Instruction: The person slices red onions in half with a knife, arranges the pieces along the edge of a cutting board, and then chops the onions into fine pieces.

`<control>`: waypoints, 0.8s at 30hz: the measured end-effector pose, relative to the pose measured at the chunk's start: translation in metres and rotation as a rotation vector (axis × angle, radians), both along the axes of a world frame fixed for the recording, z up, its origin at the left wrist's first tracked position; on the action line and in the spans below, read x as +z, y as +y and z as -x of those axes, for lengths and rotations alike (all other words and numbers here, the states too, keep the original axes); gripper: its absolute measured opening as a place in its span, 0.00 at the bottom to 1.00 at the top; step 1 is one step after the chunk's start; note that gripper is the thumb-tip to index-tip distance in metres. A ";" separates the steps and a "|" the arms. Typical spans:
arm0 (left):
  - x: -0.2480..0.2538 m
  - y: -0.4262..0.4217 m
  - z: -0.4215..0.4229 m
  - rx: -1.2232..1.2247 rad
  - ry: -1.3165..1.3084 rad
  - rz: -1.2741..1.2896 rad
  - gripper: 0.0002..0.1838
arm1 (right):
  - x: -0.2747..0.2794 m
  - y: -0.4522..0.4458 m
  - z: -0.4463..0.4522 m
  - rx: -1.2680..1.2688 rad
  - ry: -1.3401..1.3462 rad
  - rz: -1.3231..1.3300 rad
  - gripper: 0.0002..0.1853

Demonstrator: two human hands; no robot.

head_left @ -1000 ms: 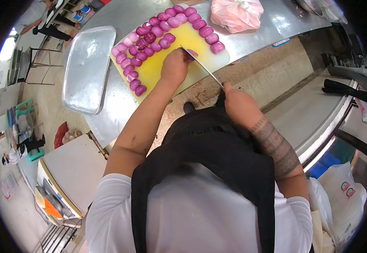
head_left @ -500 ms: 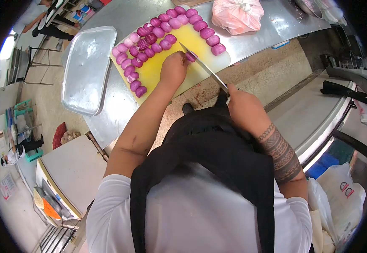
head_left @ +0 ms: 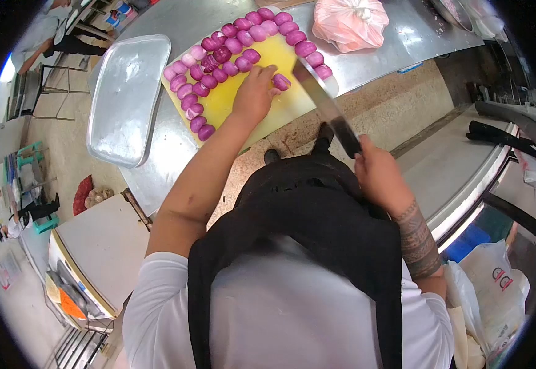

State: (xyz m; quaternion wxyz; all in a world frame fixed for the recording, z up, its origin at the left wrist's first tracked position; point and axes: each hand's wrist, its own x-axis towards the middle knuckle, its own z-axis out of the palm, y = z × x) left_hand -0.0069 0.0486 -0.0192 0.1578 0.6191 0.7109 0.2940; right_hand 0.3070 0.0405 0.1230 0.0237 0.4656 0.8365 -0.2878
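Several peeled purple onions (head_left: pixel 221 55) stand in rows along the edges of a yellow cutting board (head_left: pixel 222 101). One separate onion piece (head_left: pixel 281 82) lies near the board's right part, just beside the fingertips of my left hand (head_left: pixel 256 93). That hand is over the board with its fingers apart and nothing in them. My right hand (head_left: pixel 380 172) is closed round the handle of a knife (head_left: pixel 323 101). The blade is turned with its broad face showing, its tip near the onions at the board's right edge.
On the metal table (head_left: pixel 169 166), a metal tray (head_left: pixel 126 98) lies left of the board and a tied plastic bag (head_left: pixel 349 24) behind it on the right. A metal bowl (head_left: pixel 454 13) is at the far right. Other people stand at the left.
The knife and my right hand have moved right, away from the onion piece, and the blade has turned. My left hand has let go of the piece and spread its fingers.
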 end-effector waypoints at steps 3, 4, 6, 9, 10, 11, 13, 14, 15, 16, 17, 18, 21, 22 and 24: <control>-0.004 0.011 0.013 -0.215 0.080 -0.030 0.23 | -0.006 0.004 -0.020 -0.089 0.082 0.027 0.13; -0.005 0.015 0.016 -0.294 0.124 -0.016 0.23 | -0.009 0.009 -0.023 -0.095 0.095 0.046 0.13; -0.003 0.020 0.018 -0.295 0.173 0.015 0.22 | -0.017 0.014 -0.022 -0.102 0.101 0.028 0.12; 0.011 0.020 0.018 -0.191 0.158 0.094 0.21 | -0.028 0.021 -0.006 -0.075 0.074 -0.095 0.12; 0.017 0.015 0.017 -0.138 0.138 0.128 0.21 | -0.031 0.023 0.001 -0.045 0.057 -0.147 0.12; 0.020 0.006 0.015 -0.054 0.129 0.131 0.21 | -0.033 0.027 0.005 -0.014 0.040 -0.198 0.12; 0.026 -0.015 0.014 0.125 0.113 0.136 0.21 | -0.035 0.039 0.010 0.062 0.071 -0.128 0.11; 0.027 -0.028 0.014 0.205 0.101 0.146 0.21 | -0.035 0.047 0.013 0.105 0.087 -0.093 0.11; 0.024 -0.043 0.013 0.289 0.090 0.154 0.22 | -0.034 0.055 0.015 0.161 0.105 -0.051 0.11; 0.022 -0.055 0.012 0.378 0.079 0.161 0.22 | -0.033 0.066 0.017 0.221 0.123 -0.009 0.11; 0.021 -0.064 0.011 0.412 0.066 0.197 0.22 | -0.034 0.076 0.019 0.285 0.140 0.033 0.10; 0.020 -0.074 0.008 0.449 0.050 0.232 0.23 | -0.037 0.084 0.021 0.329 0.129 0.046 0.10; 0.020 -0.086 0.000 0.508 0.056 0.227 0.24 | -0.047 0.110 0.028 0.474 0.103 0.078 0.10; 0.023 -0.088 -0.005 0.517 0.068 0.208 0.24 | -0.051 0.118 0.029 0.517 0.103 0.087 0.10; 0.033 -0.087 -0.015 0.553 0.109 0.194 0.22 | -0.062 0.132 0.031 0.581 0.099 0.123 0.11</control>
